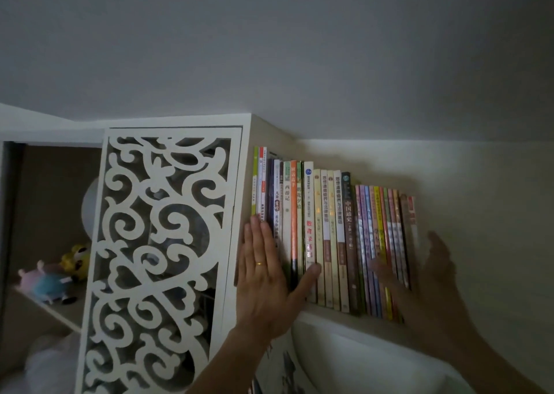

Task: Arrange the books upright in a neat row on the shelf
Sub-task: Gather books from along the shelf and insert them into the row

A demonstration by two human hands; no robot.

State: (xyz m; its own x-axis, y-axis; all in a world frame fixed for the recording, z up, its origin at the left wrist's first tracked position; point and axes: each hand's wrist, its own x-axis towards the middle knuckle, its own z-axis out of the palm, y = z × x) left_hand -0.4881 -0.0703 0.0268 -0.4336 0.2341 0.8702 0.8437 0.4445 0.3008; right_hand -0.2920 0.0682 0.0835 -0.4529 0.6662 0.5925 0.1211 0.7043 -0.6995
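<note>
Head view: the books (329, 237) stand upright in a row on the shelf (335, 314), starting right against the white carved cabinet (162, 258) at its left end. Readable spines: 西游记, 朝花夕拾, 中国通史. The left hand (266, 276) lies flat and open on the leftmost spines, thumb stretched to a cream one. The right hand (425, 276), blurry, is spread open at the row's right end, gripping nothing. Plush toys (57, 276) sit on a lower shelf, far left.
</note>
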